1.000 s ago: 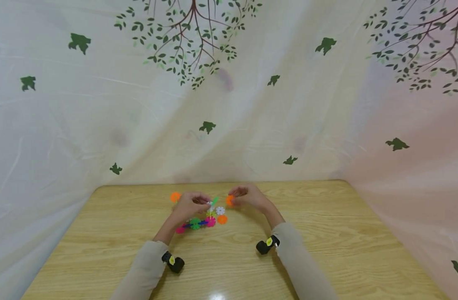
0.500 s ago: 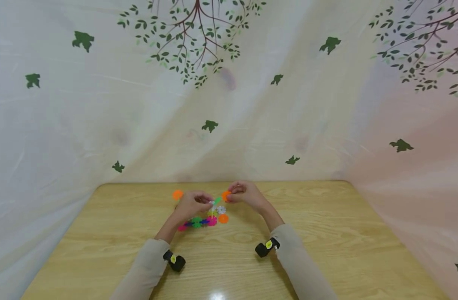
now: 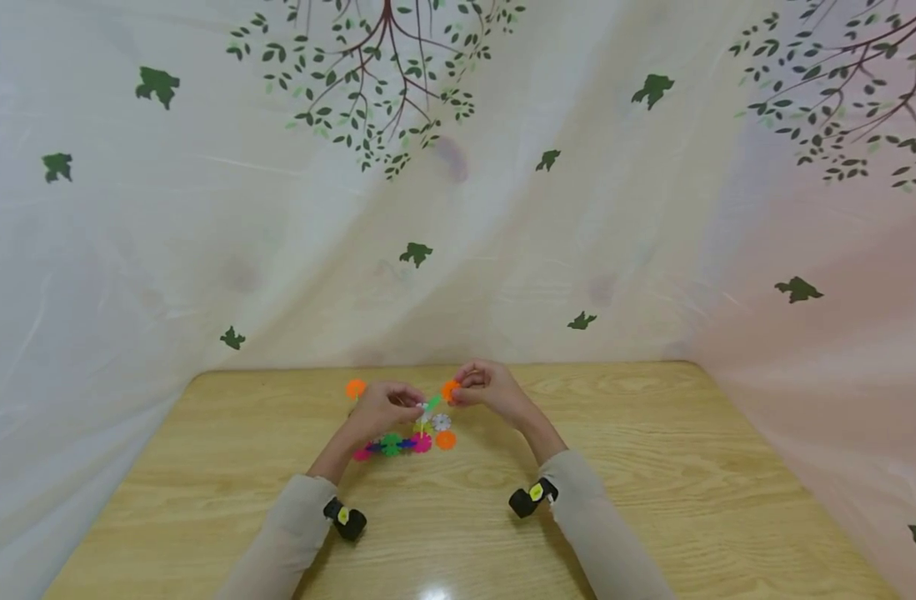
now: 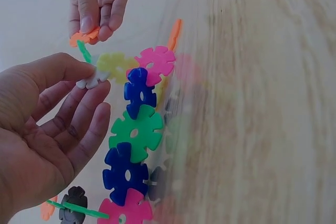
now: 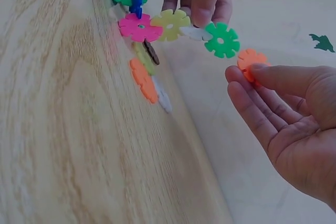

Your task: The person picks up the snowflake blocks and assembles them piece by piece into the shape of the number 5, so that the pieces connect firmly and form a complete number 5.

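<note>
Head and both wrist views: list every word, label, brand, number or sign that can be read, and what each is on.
No readable text in any view.
Yellow patches on the black wrist cameras: any marking is too small to read.
Notched plastic discs: no lettering visible.
Backdrop: only leaves and branches, no words.

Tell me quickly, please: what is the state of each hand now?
Left hand: closed, pinching a white disc.
Right hand: closed, pinching an orange disc.
</note>
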`<state>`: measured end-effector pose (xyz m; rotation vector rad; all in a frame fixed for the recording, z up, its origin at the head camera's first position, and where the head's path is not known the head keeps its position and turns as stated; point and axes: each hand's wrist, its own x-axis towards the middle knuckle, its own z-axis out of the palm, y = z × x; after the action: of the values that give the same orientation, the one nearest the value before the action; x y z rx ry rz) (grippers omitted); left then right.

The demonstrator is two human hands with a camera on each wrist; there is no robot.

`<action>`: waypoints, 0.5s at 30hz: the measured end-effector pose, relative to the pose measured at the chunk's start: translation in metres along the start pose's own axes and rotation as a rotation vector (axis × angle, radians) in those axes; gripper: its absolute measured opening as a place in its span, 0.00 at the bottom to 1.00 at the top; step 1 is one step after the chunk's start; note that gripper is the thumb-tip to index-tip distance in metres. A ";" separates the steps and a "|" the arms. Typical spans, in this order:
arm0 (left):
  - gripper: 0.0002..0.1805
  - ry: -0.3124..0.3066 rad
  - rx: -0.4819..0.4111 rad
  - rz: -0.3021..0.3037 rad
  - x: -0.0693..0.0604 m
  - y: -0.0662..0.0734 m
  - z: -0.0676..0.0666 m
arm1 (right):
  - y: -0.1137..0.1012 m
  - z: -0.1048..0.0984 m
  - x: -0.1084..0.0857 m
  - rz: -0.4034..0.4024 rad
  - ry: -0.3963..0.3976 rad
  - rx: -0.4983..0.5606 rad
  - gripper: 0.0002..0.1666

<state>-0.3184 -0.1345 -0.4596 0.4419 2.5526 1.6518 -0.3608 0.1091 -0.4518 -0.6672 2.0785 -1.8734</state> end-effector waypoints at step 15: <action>0.05 -0.020 0.042 0.033 0.006 0.000 -0.002 | 0.001 0.001 0.001 -0.015 0.009 -0.064 0.14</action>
<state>-0.3241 -0.1346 -0.4585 0.5032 2.5835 1.5988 -0.3613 0.1083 -0.4532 -0.6925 2.1525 -1.8277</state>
